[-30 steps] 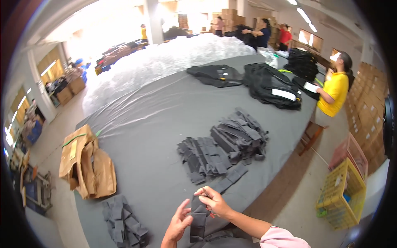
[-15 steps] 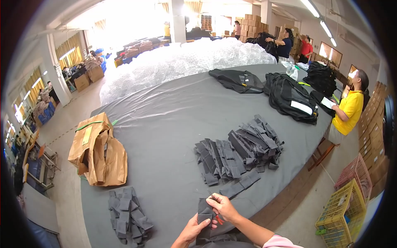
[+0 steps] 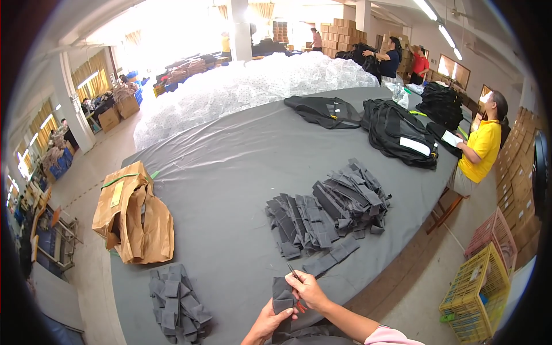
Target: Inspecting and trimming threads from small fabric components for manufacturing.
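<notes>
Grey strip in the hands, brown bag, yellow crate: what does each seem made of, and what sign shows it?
Grey strip: probably cloth, matte, with a fold across it. Brown bag: likely paper, dull, with stiff creases. Yellow crate: probably plastic, finish unclear; openwork lattice walls.

A worktable (image 3: pixel 218 190), crates (image 3: pixel 467 283) and apparently cartons (image 3: pixel 343 35) mark a workshop.

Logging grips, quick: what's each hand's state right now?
Left hand: closed, holding a grey fabric strip.
Right hand: closed, holding a small red-handled tool.
</notes>
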Demonstrator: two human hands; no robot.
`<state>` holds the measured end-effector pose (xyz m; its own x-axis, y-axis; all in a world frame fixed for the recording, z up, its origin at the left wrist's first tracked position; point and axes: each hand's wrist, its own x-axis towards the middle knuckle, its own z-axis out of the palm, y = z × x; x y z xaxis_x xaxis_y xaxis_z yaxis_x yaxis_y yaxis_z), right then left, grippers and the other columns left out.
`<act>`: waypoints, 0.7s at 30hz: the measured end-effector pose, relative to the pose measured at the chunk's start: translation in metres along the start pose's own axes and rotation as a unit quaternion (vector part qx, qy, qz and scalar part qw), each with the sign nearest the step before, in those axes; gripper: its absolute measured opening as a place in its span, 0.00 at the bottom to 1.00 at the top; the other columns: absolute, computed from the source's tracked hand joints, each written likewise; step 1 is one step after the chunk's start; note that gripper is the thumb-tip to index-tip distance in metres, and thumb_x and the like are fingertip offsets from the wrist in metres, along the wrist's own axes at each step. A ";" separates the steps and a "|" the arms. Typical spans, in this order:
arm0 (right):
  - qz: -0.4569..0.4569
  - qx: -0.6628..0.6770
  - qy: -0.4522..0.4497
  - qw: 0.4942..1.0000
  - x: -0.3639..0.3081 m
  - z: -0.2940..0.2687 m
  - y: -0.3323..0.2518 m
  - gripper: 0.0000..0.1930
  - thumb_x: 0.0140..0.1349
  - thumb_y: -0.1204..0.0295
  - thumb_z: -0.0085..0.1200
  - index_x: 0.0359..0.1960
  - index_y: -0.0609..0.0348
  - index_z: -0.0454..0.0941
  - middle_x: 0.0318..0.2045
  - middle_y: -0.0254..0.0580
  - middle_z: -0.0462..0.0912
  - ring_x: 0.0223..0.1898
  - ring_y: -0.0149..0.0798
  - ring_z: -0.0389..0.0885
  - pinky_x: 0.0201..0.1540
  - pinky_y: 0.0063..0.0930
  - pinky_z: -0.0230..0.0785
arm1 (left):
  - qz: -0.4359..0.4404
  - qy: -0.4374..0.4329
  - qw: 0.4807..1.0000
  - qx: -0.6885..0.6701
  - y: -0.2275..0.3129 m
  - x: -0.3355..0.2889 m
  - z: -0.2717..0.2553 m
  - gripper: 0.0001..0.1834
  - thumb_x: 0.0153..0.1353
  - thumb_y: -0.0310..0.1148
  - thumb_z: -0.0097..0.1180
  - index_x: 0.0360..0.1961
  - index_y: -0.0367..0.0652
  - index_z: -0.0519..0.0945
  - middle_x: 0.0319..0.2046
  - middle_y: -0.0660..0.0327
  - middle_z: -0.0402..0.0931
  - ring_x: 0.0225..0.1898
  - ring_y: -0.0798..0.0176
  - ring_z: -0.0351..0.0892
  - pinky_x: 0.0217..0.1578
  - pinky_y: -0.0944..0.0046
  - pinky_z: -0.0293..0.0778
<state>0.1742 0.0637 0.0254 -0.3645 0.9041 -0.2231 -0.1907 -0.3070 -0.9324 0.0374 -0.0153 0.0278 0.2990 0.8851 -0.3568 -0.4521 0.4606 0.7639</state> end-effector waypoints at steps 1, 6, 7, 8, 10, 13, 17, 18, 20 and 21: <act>-0.004 0.001 0.003 1.000 -0.001 -0.001 0.000 0.11 0.63 0.64 0.47 0.28 0.57 0.71 0.14 0.24 0.65 0.12 0.17 0.57 0.13 0.15 0.48 | -0.001 -0.002 1.000 0.000 -0.001 0.001 0.001 0.17 0.56 0.26 0.55 0.47 0.37 0.67 0.34 0.56 0.75 0.34 0.64 0.77 0.39 0.64 0.74; 0.011 0.018 0.002 1.000 -0.001 -0.006 0.001 0.09 0.63 0.65 0.48 0.29 0.57 0.71 0.20 0.26 0.68 0.15 0.18 0.60 0.17 0.12 0.53 | 0.017 0.009 1.000 0.017 -0.005 0.005 0.005 0.18 0.54 0.23 0.57 0.45 0.38 0.67 0.32 0.57 0.75 0.31 0.65 0.76 0.36 0.65 0.74; 0.019 0.012 0.005 1.000 -0.001 -0.007 0.003 0.09 0.63 0.65 0.48 0.29 0.57 0.71 0.20 0.26 0.68 0.15 0.18 0.61 0.17 0.12 0.53 | 0.009 -0.007 1.000 0.022 -0.005 0.005 0.008 0.18 0.54 0.23 0.57 0.45 0.38 0.67 0.32 0.57 0.75 0.31 0.65 0.76 0.36 0.65 0.74; 0.019 -0.001 0.007 1.000 -0.002 -0.003 -0.003 0.09 0.63 0.65 0.47 0.31 0.58 0.71 0.17 0.27 0.67 0.13 0.18 0.60 0.15 0.12 0.52 | 0.013 0.016 1.000 0.020 -0.004 0.003 0.008 0.18 0.53 0.23 0.57 0.45 0.38 0.67 0.31 0.57 0.75 0.31 0.65 0.76 0.35 0.65 0.74; 0.051 -0.011 -0.007 0.999 -0.010 0.005 -0.024 0.09 0.64 0.64 0.45 0.33 0.57 0.71 0.12 0.28 0.64 0.09 0.19 0.56 0.10 0.14 0.49 | 0.019 0.049 0.999 0.013 0.002 0.000 0.014 0.21 0.48 0.21 0.59 0.43 0.38 0.65 0.28 0.57 0.74 0.26 0.64 0.76 0.31 0.65 0.75; 0.036 -0.004 0.007 0.999 -0.011 0.004 -0.022 0.10 0.64 0.64 0.45 0.33 0.57 0.70 0.11 0.26 0.63 0.09 0.19 0.55 0.10 0.15 0.48 | 0.041 0.037 0.997 0.046 -0.002 -0.001 0.014 0.19 0.51 0.26 0.59 0.45 0.39 0.70 0.32 0.61 0.73 0.29 0.62 0.75 0.33 0.65 0.72; -0.023 0.013 0.006 1.000 -0.001 -0.005 0.007 0.11 0.64 0.62 0.45 0.32 0.56 0.70 0.10 0.25 0.62 0.08 0.18 0.54 0.10 0.15 0.47 | 0.022 0.047 0.998 0.044 0.000 0.002 0.022 0.20 0.49 0.23 0.59 0.44 0.38 0.68 0.30 0.63 0.72 0.28 0.66 0.73 0.30 0.68 0.71; -0.025 0.013 0.011 1.000 -0.001 -0.008 0.012 0.11 0.64 0.61 0.45 0.32 0.56 0.70 0.10 0.25 0.62 0.09 0.18 0.55 0.10 0.16 0.47 | 0.021 0.041 0.998 0.046 0.000 0.003 0.023 0.20 0.49 0.23 0.59 0.44 0.38 0.68 0.30 0.63 0.72 0.28 0.66 0.73 0.30 0.68 0.71; -0.027 0.011 0.012 0.999 0.000 -0.007 0.013 0.12 0.64 0.61 0.45 0.32 0.56 0.70 0.10 0.25 0.62 0.09 0.18 0.55 0.10 0.16 0.47 | 0.028 0.043 0.997 0.056 0.000 0.003 0.023 0.19 0.49 0.23 0.58 0.43 0.39 0.68 0.29 0.63 0.72 0.27 0.66 0.73 0.29 0.68 0.71; -0.027 0.008 0.010 1.000 0.000 -0.007 0.013 0.12 0.64 0.61 0.45 0.32 0.56 0.70 0.10 0.25 0.62 0.09 0.18 0.55 0.11 0.16 0.47 | 0.027 0.039 0.997 0.057 0.000 0.003 0.023 0.19 0.49 0.23 0.58 0.43 0.39 0.68 0.29 0.63 0.72 0.27 0.66 0.73 0.29 0.68 0.71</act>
<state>0.1784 0.0620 0.0113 -0.3347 0.9253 -0.1781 -0.2242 -0.2618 -0.9387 0.0576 -0.0138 0.0387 0.2082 0.9127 -0.3516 -0.3654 0.4060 0.8376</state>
